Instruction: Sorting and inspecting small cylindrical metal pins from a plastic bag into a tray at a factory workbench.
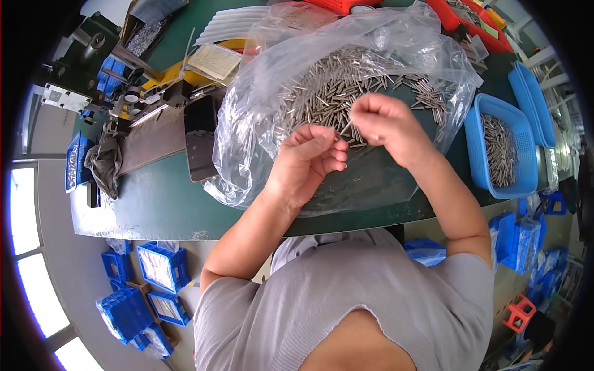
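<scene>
The right hand (387, 120) pinches one thin silver metal pin (345, 128) between fingertips, its lower end pointing toward the left hand (309, 157); the left hand is curled half closed just beside it, and whether it grips anything cannot be told; both hover over a heap of like pins (346, 80), short and shiny, spread inside an open clear plastic bag (247, 123) on the green table (161, 198); a blue basket (501, 148) with more pins stands to the right; a dark tablet (199, 136) lies left of the bag; blue boxes (158, 266) sit on the floor.
</scene>
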